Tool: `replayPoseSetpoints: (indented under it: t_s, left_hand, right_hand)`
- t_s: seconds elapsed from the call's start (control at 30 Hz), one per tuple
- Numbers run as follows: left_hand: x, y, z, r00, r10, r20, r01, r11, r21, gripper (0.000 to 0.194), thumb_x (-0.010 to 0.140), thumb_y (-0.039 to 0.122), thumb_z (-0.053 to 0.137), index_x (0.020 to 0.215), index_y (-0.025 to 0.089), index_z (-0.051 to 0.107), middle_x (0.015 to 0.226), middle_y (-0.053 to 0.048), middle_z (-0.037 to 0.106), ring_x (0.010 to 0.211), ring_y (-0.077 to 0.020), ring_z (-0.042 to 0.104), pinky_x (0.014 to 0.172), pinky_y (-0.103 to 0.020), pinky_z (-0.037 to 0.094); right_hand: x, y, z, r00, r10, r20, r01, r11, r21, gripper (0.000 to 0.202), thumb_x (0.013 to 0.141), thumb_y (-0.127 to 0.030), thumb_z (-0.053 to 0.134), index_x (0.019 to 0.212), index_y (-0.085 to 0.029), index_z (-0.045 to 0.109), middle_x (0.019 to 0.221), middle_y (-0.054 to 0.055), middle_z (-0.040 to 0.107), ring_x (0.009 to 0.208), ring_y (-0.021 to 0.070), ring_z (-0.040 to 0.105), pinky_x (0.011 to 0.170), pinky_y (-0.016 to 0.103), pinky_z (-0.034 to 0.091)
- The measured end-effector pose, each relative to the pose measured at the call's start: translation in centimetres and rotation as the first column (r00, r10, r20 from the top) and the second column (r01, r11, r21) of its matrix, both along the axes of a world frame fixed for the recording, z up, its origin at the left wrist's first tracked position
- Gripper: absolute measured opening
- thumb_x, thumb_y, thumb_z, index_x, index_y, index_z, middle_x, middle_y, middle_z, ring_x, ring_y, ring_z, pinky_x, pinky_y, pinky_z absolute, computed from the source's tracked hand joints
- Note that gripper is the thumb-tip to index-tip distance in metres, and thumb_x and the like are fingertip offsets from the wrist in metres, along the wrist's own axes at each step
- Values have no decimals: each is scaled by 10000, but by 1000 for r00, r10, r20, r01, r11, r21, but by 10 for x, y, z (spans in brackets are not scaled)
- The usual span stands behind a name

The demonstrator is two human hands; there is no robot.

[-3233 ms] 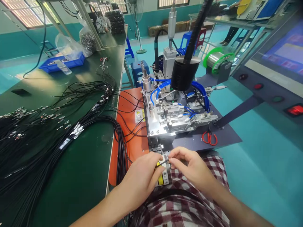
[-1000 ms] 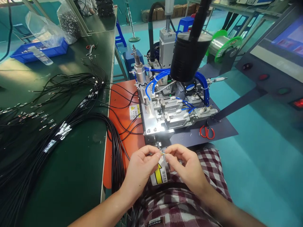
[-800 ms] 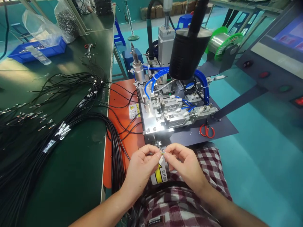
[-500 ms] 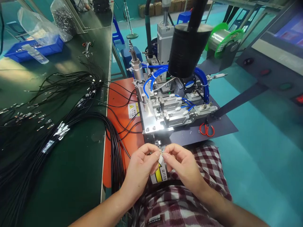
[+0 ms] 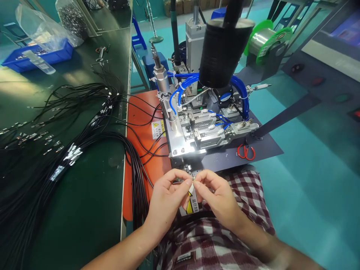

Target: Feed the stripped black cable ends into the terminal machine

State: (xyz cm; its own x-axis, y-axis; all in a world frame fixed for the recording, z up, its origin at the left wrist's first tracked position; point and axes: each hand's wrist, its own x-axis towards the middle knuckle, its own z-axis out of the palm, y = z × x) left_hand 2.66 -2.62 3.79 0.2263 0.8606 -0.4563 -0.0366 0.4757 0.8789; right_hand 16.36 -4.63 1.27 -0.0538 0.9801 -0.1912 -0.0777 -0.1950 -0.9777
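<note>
My left hand (image 5: 168, 195) and my right hand (image 5: 218, 195) meet fingertip to fingertip in front of the machine (image 5: 194, 131). Both are closed in a pinch over something tiny and pale, too small to name. Just beneath the fingers is a yellow and white label (image 5: 192, 204). Black cables (image 5: 137, 180) hang in a thick bundle to the left of my left hand, over an orange board (image 5: 146, 146).
The dark green bench (image 5: 92, 210) carries more black cables with metal ends and a blue tray (image 5: 38, 56). Red-handled scissors (image 5: 246, 152) lie right of the machine. A black duct (image 5: 223, 52) hangs overhead; a green wire spool (image 5: 266, 42) stands behind.
The view has shifted slightly. My hands stay pinched together at nearly the same spot, and the fingertips have drawn a little closer.
</note>
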Motion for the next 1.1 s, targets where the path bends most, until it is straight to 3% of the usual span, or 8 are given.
replayPoseSetpoints:
  t_s: [0.17,0.37,0.57,0.63,0.9,1.1]
  left_hand:
    - [1,0,0,996,59,66,-56,997,-46,157,820,300,616,793,174,526,416,73,465,404,-58,361,445,-180,255]
    - [2,3,1,994,31,101,-27,999,-45,199,825,303,610,726,163,509,463,68,447,463,-57,340,500,-182,297]
    - [-2,4,-2,995,4,97,2,998,-61,193,783,312,677,869,155,602,471,86,416,459,-47,321,476,-172,254]
    - [-2,4,-3,997,14,75,-10,999,-53,190,764,304,699,836,151,612,462,86,415,446,-43,319,457,-170,237]
    - [-1,4,0,996,41,73,-38,998,-44,151,812,284,636,767,152,580,489,35,539,455,-70,448,477,-185,316]
    - [-4,2,-5,1000,-19,12,20,999,-42,215,821,343,641,749,150,581,496,74,418,451,-35,309,438,-160,228]
  right_hand:
    - [0,-1,0,1000,12,8,-12,1000,-11,150,878,-290,551,763,-193,543,589,-47,519,543,117,508,546,234,413]
    - [4,-1,-1,992,23,125,-31,997,64,148,895,-270,532,768,-196,549,667,-17,558,601,130,521,570,241,429]
    - [7,3,-1,993,67,102,-71,997,40,153,912,-278,513,788,-198,551,647,-27,543,581,128,511,553,240,418]
    - [6,3,-1,990,68,122,-74,996,44,150,912,-273,513,787,-199,549,653,-29,540,585,127,506,557,242,412]
    - [7,3,2,981,70,179,-82,995,63,148,911,-244,506,775,-198,543,687,-25,553,617,129,520,603,252,418]
    - [8,4,3,984,86,157,-94,994,49,142,906,-251,513,776,-199,537,648,-33,555,601,126,519,595,250,415]
